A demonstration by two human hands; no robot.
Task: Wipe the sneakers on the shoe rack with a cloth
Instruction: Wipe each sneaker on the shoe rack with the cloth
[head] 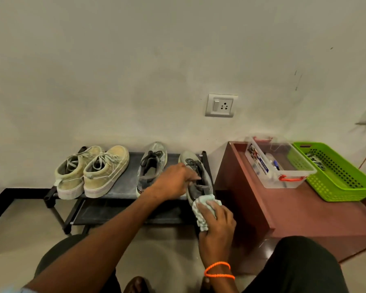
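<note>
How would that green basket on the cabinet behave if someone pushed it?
The green basket looks like thin perforated plastic, so probably light and a little flexible. Its flat base on the smooth brown cabinet suggests it would slide rather than tip.

Label on the clear plastic box (280, 166) is too blurred to read

Four sneakers (152, 166), one cloth (203, 212), one shoe rack (123, 187), two baskets (336, 172), two hands (173, 182).

Shoe rack (123, 188) top shelf: four sneakers (106, 172)
</note>
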